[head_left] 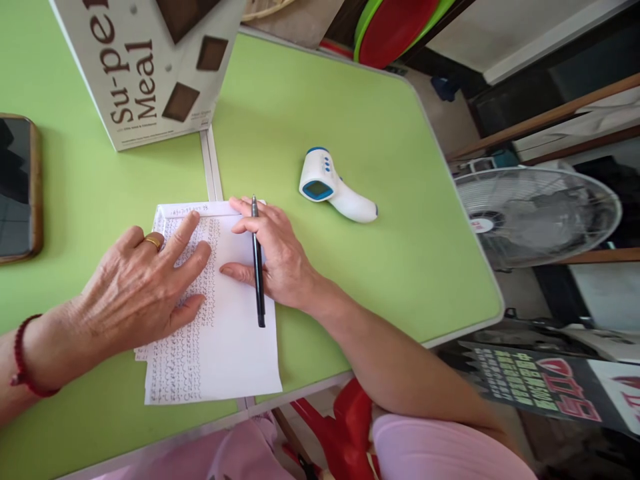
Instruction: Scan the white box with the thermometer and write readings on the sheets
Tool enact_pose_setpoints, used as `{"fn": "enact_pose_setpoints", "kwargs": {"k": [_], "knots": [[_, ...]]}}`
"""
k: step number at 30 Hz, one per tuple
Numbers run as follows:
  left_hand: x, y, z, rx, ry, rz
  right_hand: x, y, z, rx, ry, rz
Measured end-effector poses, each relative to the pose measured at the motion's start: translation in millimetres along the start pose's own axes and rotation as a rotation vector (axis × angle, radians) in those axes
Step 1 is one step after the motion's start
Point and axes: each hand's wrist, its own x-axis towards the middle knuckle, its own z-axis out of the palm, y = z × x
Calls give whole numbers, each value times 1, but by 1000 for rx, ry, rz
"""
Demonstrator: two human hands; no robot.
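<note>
A sheet of white paper [240,363] covered in rows of handwriting lies on the green table, its top edge folded over into a strip. Flat on its left side rests my left hand [143,287], fingers spread, the index fingertip touching the folded strip; it hides part of the writing. My right hand [285,257] lies at the paper's right edge. Tucked in its fingers is a black pen [258,273], tip pointing away from me, while the fingertips reach the folded strip and the thumb stretches over the page. More paper edges show under the left side.
The green table [400,267] carries a white infrared thermometer [333,187] to the right of the paper. A cardboard box [160,73] stands behind, and a phone [17,187] lies at the far left. Beyond the right edge are a fan [540,213] and a printed sign [540,380].
</note>
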Motion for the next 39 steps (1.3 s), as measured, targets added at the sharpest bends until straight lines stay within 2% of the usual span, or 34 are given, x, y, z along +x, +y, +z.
{"fn": "enact_pose_setpoints", "kwargs": {"k": [17,24,30,39], "knots": [[1,-4,-2,-27,-63,13,1,-2,-1,3,-25,37],[3,-5,-9,-27,-197,15,0,-1,0,4,2,16],[5,-8,-6,-35,-117,23,1,-1,0,-3,-16,25],[5,-9,-5,-46,-147,28,1,-1,0,10,-16,37]]}}
